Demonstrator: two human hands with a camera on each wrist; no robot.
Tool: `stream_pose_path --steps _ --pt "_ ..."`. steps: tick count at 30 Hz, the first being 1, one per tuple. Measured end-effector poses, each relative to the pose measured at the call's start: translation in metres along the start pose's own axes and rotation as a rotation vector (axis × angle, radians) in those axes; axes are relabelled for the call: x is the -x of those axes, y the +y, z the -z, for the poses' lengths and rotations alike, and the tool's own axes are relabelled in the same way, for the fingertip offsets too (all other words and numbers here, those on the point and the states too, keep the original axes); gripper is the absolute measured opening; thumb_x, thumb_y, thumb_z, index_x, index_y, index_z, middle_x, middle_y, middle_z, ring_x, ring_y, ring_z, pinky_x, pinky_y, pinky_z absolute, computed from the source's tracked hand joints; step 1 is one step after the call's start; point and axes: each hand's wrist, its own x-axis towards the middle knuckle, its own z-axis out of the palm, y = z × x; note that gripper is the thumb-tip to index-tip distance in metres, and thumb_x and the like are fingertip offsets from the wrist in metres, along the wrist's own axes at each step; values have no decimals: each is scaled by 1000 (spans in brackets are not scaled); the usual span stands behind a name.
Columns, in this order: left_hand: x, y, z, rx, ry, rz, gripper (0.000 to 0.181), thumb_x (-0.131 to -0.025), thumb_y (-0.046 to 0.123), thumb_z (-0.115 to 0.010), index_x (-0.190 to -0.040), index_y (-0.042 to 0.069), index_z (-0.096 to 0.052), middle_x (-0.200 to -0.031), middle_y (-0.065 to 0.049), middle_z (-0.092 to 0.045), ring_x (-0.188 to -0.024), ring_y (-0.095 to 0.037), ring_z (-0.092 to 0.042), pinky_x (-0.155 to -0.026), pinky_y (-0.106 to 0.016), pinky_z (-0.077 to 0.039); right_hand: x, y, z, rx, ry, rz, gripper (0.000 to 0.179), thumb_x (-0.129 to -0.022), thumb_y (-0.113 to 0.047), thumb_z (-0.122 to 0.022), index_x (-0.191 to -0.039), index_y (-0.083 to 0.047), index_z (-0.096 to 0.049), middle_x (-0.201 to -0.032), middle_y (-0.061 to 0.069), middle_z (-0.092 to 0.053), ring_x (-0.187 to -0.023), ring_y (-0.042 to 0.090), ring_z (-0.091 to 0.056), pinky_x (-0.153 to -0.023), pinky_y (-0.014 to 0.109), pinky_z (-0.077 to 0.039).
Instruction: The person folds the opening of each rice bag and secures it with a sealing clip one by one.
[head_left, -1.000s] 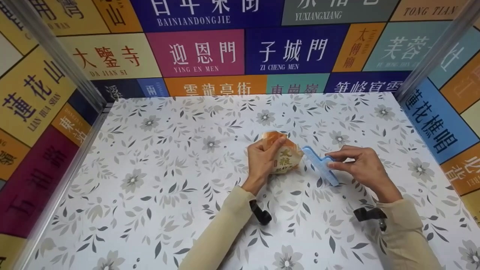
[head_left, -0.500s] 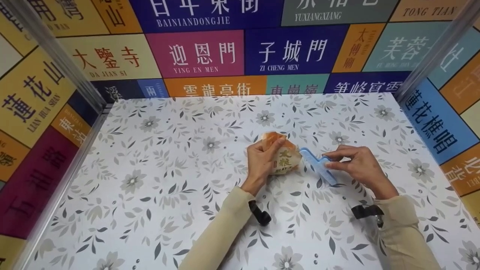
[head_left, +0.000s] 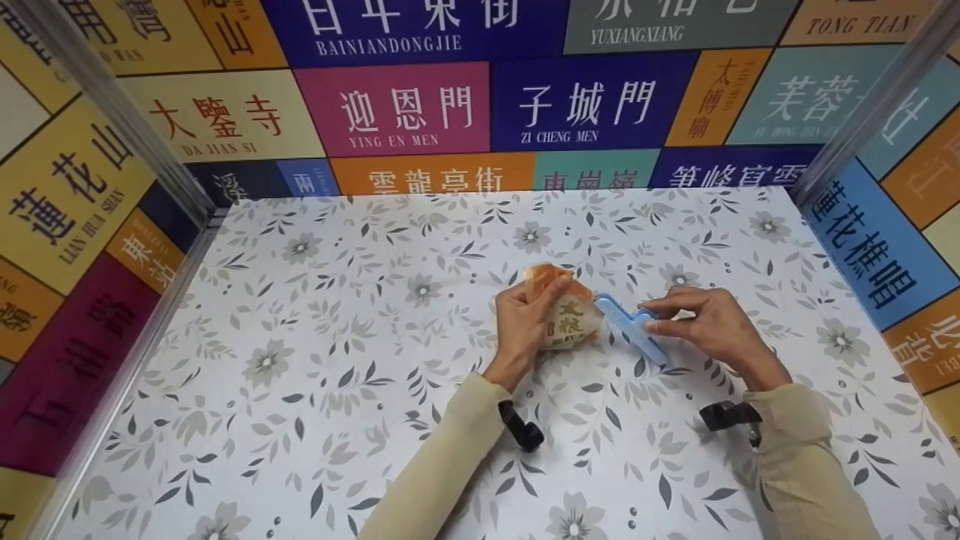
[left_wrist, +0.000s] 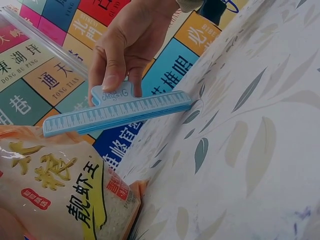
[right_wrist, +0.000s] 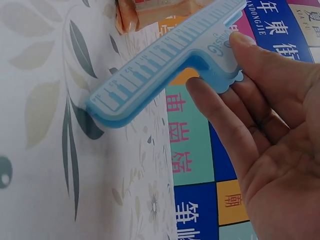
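A small plastic bag of rice (head_left: 574, 319), orange at its top and printed with gold characters, stands on the table in the head view. My left hand (head_left: 523, 319) grips it from the left, thumb across the orange part. To its right, my right hand (head_left: 712, 326) pinches the handle of a long light-blue bag clip (head_left: 630, 330). A piano-key pattern runs along the clip (right_wrist: 155, 62) in the right wrist view. The clip's far end reaches the bag's right edge; I cannot tell whether it touches. In the left wrist view the rice bag (left_wrist: 60, 185) is close below the clip (left_wrist: 120, 112).
A white tabletop (head_left: 337, 420) with grey flowers and leaves lies under both hands. Colourful panels (head_left: 397, 105) with printed characters close off the back and both sides. A black strap (head_left: 521, 427) is on the left cuff, and another strap (head_left: 731, 416) on the right.
My right hand has moved slightly left with the clip, bringing the clip's far end up to the bag's right edge. My left hand and the rice bag have stayed nearly in place.
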Motion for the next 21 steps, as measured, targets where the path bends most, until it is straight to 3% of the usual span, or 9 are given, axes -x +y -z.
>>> stream_pose_path --steps 5,8,11,15,17,21 --pt "1 -1 0 9 -7 -14 23 -90 25 -83 -84 3 -79 -76 -9 -79 -61 -14 -71 -57 -29 -59 2 4 -1 15 -24 52 30 -88 -15 -84 -117 -8 -79 -100 0 -70 -90 2 -65 -80 12 -54" --pt "2 -2 0 9 -6 -22 20 -89 25 -84 -77 12 -76 -73 -5 -78 -60 -13 -70 -56 -28 -58 4 6 -4 -15 -37 67 32 -91 -12 -81 -122 -5 -75 -111 3 -70 -97 0 -65 -85 12 -57" --pt "3 -2 1 16 -4 -34 34 -90 22 -84 -64 16 -61 -73 0 -76 -61 -11 -69 -56 -26 -57 5 6 -7 -23 -37 77 33 -93 -11 -79 -125 -4 -73 -115 8 -69 -100 -1 -64 -85 13 -57" --pt "2 -2 2 6 -2 -46 25 -93 22 -81 -74 12 -68 -75 2 -75 -63 -10 -68 -57 -25 -56 5 3 -11 0 -4 103 29 -92 -12 -80 -120 -5 -75 -111 12 -69 -99 -4 -64 -82 12 -57" --pt "2 -2 2 -1 -5 -48 14 -94 23 -79 -92 9 -77 -79 1 -76 -66 -11 -68 -59 -25 -56 6 2 -13 25 22 117 26 -91 -12 -81 -116 -5 -77 -108 12 -69 -97 -4 -64 -82 12 -58" --pt "1 -3 2 10 -17 -57 21 -96 22 -76 -108 4 -76 -85 -2 -77 -70 -12 -69 -63 -27 -58 8 0 -15 101 79 135 26 -89 -13 -83 -114 -7 -79 -102 9 -69 -93 -7 -63 -80 8 -55"
